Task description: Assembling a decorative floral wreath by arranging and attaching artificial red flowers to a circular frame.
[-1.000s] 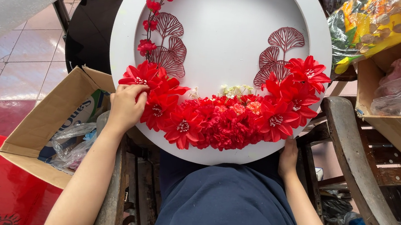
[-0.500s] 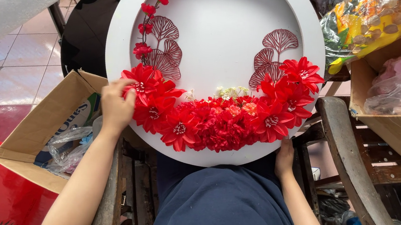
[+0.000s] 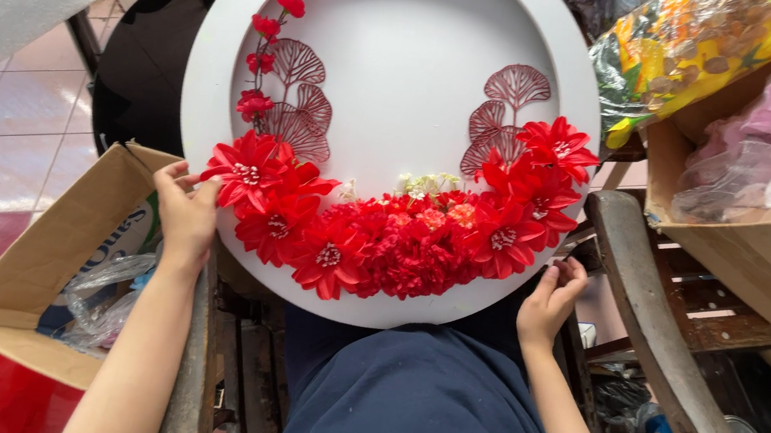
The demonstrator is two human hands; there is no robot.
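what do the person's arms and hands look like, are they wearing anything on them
Both arms are bare from the elbow down: no sleeves, gloves, watch or bracelets show. The left hand and right hand show no rings on the fingers in view. Below the arms there is dark navy blue clothing.
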